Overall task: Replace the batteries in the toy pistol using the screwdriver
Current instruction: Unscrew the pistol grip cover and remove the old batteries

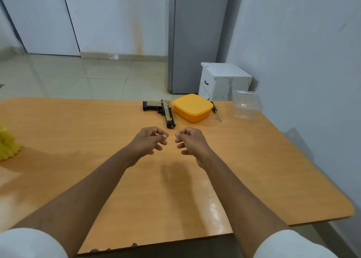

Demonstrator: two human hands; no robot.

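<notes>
A black and yellow toy pistol [163,111] lies flat on the orange table [97,160] near its far edge, muzzle with an orange tip pointing toward me. A screwdriver [215,111] with a black and yellow handle lies to the right of a yellow lidded box [192,107]. My left hand [149,141] and my right hand [190,142] hover over the table just in front of the pistol, a small gap between them. Both have loosely curled fingers and hold nothing. No batteries are visible.
A clear plastic container [246,105] stands at the table's far right. A yellow object [6,143] sits at the left edge. Beyond the table are a white bedside cabinet [224,82], a grey fridge [193,37] and the right-hand wall.
</notes>
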